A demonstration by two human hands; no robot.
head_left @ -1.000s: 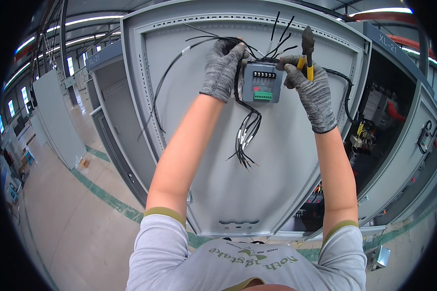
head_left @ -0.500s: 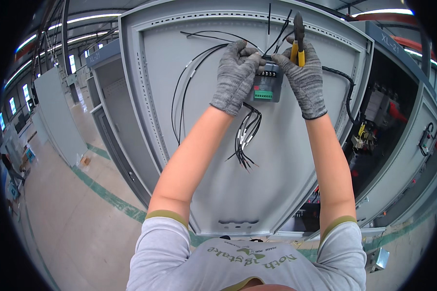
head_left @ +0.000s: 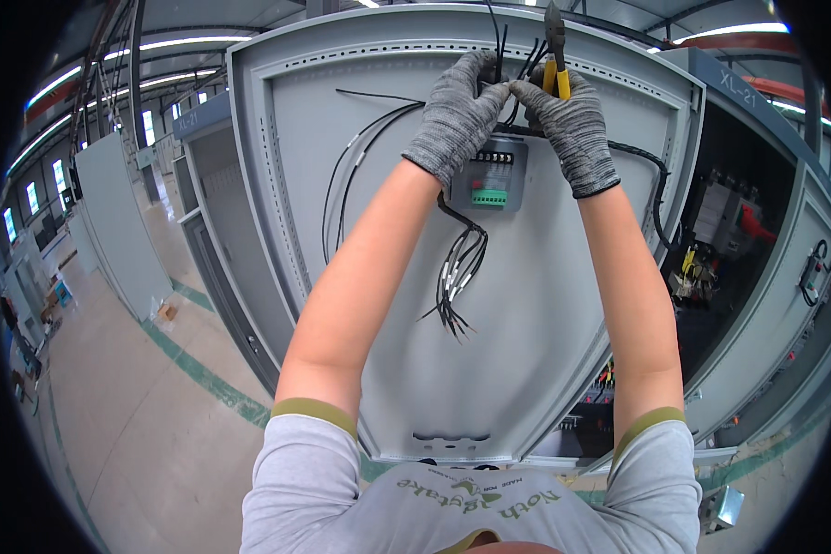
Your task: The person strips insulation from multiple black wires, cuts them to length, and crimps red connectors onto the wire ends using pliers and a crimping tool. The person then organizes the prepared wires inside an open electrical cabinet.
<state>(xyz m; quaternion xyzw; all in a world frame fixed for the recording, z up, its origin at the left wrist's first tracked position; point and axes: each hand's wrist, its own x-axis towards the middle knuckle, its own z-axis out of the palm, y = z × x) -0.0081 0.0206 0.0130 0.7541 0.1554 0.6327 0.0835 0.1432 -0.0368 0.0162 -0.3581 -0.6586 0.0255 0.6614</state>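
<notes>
"Two gloved hands reach far across a grey panel (head_left: 434,388): the left hand (head_left: 452,120) and the right hand (head_left: 568,125), almost fingertip to fingertip."

"What does the left one have?"

"Its fingers curl in, nearly closed, pinching at thin black wires (head_left: 500,60). Which strands sit between the tips is hidden."

"And the right?"

"It is folded around pliers (head_left: 556,51), yellow handles low, dark nose pointing to the far side. Its thumb and forefinger also come together beside the wires; I cannot tell whether they grip one."

"Where do the wires go?"

"Several stand up from between the hands toward the panel's far edge. Others leave the left hand and curve away to the left."

"Anything nearer?"

"A small grey box (head_left: 512,180) sits on the panel, just nearer than the hands and between the wrists. A green strip (head_left: 489,198) crosses its near part. Nearer again, a loose bundle (head_left: 459,268) of black wires with white sleeves hangs down, its ends fanned out."

"And to the right?"

"A black cable (head_left: 656,163) bends out past the right wrist."
</notes>
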